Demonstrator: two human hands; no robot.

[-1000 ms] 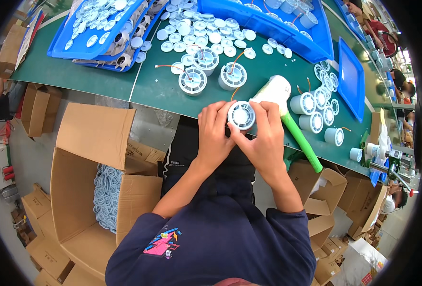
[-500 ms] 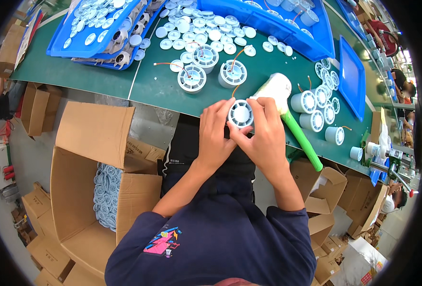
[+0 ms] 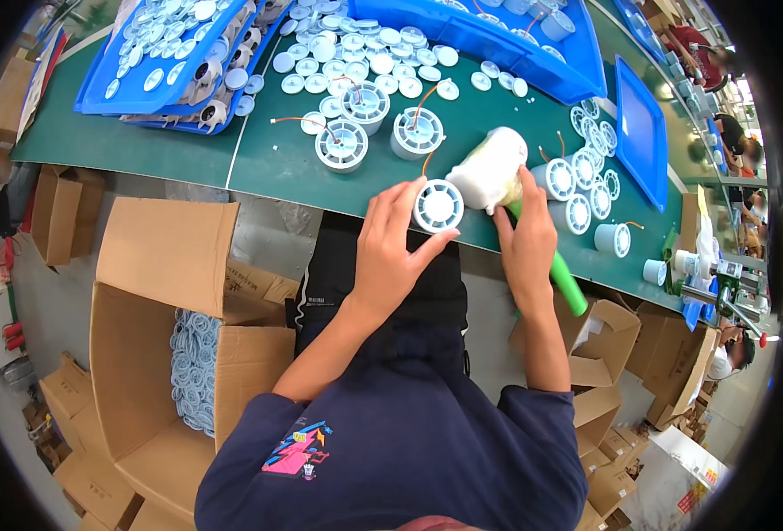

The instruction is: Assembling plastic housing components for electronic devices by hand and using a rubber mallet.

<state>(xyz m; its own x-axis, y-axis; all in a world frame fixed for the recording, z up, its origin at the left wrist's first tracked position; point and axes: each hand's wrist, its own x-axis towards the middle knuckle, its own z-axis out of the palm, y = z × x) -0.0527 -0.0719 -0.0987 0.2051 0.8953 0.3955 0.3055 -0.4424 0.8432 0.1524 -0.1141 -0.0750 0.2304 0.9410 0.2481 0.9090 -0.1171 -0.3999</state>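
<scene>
At the near edge of the bench, my left hand (image 3: 390, 248) grips a pale blue round plastic housing (image 3: 438, 206) between thumb and fingers; its spoked ring face shows, and an orange wire sticks out behind it. My right hand (image 3: 529, 243) is closed around the neck of a mallet (image 3: 492, 166), just below its white, wrapped-looking head. The mallet's green handle (image 3: 568, 285) runs down past that hand, over the bench edge. The mallet head lies right beside the housing. Beyond my left hand stand three similar wired housings (image 3: 342, 147).
Many loose round caps (image 3: 356, 53) cover the bench's far side. Stacked blue trays (image 3: 157, 84) stand at the left, a blue bin (image 3: 498, 49) at the back. More housings (image 3: 577, 212) and a blue lid (image 3: 642, 133) lie at the right. An open carton of rings (image 3: 195, 372) is below left.
My right hand has let go of the housing and taken hold of the mallet, whose head now sits closer to the housing. My left hand keeps its grip on the housing.
</scene>
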